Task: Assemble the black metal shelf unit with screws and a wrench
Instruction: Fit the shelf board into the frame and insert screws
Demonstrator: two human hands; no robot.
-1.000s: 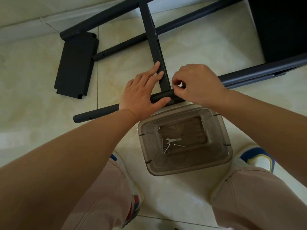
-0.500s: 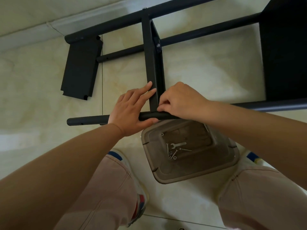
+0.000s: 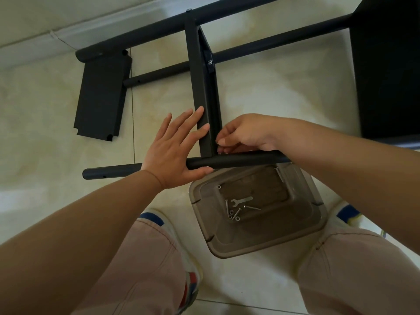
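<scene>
Shelf frame on floor, left hand spread against it, right hand pinching at joint.

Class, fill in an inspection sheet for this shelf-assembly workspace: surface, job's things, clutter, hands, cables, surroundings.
Surface: pale tiled floor, grout lines visible.
Job's things: black frame's crossbar meets the near tube; a loose black panel lies flat to the left; the wrench and screws lie in a clear plastic bin.
Clutter: nothing seen.
Hands: left hand rests flat, fingers straight, on the crossbar and tube; right hand has its fingers curled at the joint, what they hold is hidden.
Cables: nothing seen.
Surroundings: skirting board along the wall; the person's knees and shoes below.
</scene>
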